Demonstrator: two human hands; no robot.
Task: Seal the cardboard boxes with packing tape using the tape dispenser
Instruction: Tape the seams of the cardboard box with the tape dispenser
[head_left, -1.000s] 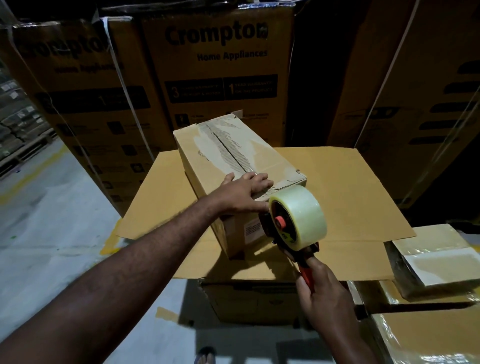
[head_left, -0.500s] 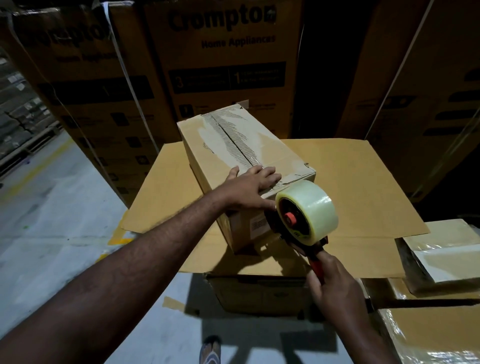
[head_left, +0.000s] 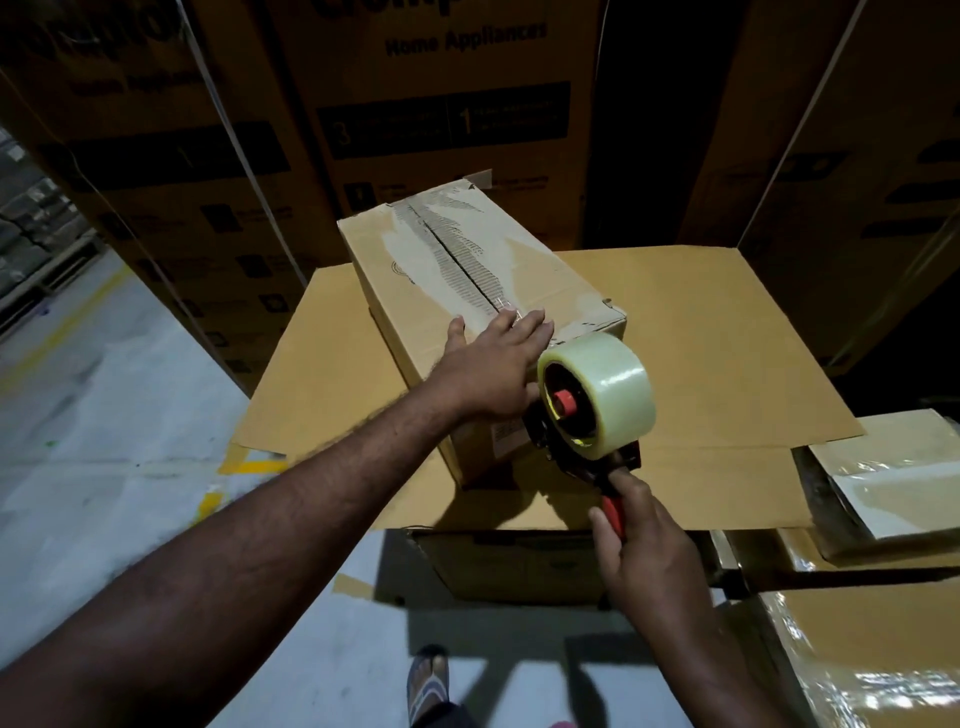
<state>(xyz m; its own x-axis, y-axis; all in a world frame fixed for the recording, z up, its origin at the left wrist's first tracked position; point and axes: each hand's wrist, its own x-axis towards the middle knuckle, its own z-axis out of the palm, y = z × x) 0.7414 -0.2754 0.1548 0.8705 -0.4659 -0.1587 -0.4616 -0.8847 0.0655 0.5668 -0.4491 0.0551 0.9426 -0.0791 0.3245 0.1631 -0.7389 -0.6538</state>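
Flat cardboard sheet (head_left: 701, 338) carries the box (head_left: 493, 260), seam up, torn old tape along it. Looks light and stiff-walled, likely to slide, so brace the top. Tape dispenser (head_left: 608, 395) is at the box's near end; take it by the red handle. Left hand (head_left: 493, 374) lies flat on the top edge, fingers straight. Right hand (head_left: 654, 566) is wrapped round the handle.
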